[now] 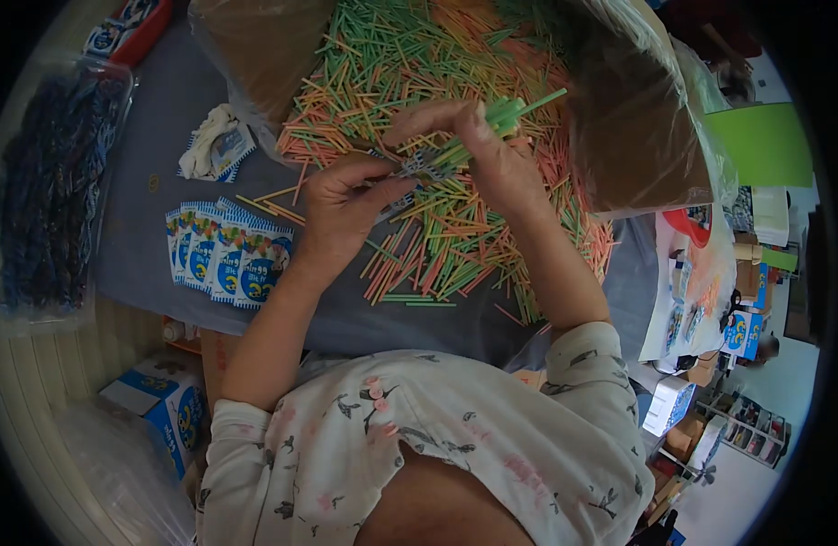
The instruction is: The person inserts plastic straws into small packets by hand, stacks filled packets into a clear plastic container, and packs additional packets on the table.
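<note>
My left hand is closed, thumb and fingers pinching the edge of a small blue-and-white packet. In my right hand is a bunch of thin green and yellow straw-like sticks, gripped between thumb and fingers. The lower ends of the bunch meet the packet, overlapping its mouth in this view. Beneath both hands spreads a large pile of green, orange and pink sticks.
Flat printed packets lie overlapped on the grey table cover. Near them sits a white cloth-like bundle on another packet. A clear bin of dark wrappers stands left. Plastic-lined cardboard flanks the pile.
</note>
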Demonstrator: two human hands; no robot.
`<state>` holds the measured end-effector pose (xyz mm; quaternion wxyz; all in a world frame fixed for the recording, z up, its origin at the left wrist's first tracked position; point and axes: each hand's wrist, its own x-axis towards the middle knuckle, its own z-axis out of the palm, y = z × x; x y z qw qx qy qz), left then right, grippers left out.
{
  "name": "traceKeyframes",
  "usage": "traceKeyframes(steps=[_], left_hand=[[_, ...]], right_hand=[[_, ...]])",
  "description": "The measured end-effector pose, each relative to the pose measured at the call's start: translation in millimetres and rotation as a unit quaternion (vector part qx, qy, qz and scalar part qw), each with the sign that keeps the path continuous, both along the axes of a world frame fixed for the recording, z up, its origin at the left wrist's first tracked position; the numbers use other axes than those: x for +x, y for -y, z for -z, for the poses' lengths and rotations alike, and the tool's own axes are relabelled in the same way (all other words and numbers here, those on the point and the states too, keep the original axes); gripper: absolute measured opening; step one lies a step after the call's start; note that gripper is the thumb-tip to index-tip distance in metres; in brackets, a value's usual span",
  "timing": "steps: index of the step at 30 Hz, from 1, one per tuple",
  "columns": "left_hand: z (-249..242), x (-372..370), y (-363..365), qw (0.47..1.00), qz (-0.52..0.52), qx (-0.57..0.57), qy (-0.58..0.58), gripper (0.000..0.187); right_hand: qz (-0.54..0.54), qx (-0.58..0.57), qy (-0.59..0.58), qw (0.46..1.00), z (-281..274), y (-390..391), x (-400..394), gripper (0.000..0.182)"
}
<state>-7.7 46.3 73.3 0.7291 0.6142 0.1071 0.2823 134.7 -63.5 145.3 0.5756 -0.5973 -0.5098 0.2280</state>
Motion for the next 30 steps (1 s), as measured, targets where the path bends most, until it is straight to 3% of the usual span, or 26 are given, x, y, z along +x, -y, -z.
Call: traceKeyframes(steps=[2,7,11,13,17,20,22,27,29,30], left_hand=[[0.0,1.9,2.3,1.000,-0.002,-0.005,-0.009,0.017],[6.3,5.7,-0.3,0.999,-0.017,0.030,-0.011,0.019],[3.5,7.1,2.4,1.000,-0.015,-0.018,0.005,0.018],[2.9,8.4,1.1,1.000,-0.016,0.014,0.007,0.017],[12.8,14.8,-1.5,0.997,-0.016,0.069,0.011,0.016],[8.2,19.9,-1.3,0.999,-0.003,0.033,-0.035,0.020],[5.3,24.6,-0.6,1.000,-0.007,0.015,-0.014,0.021],[4.6,29.6,2.4,1.000,-0.008,0.028,0.001,0.029],[2.1,26.9,7.6,0.989,-0.043,0.138,0.030,0.034],[1.4,23.2,8.2,0.989,-0.046,0.138,0.029,0.034]], right_hand=[[-0.007,0.023,-0.047,0.999,4.8,3.7,5.7,0.061],[-0.029,0.074,-0.116,0.990,-10.8,11.6,9.4,0.079],[-0.004,0.058,-0.073,0.996,-2.7,7.8,8.1,0.078],[-0.015,0.033,-0.098,0.995,14.3,1.2,6.2,0.059],[-0.005,-0.043,-0.026,0.999,13.5,1.1,4.9,0.062],[-0.013,-0.049,-0.019,0.999,18.2,-2.2,9.7,0.057],[0.023,0.061,-0.103,0.993,19.3,-4.7,13.2,0.046],[0.009,0.011,-0.088,0.996,25.4,-10.1,14.9,0.055],[-0.002,0.011,-0.067,0.998,27.2,-11.5,9.2,0.062],[-0.010,0.012,-0.073,0.997,26.3,-11.5,6.3,0.063]])
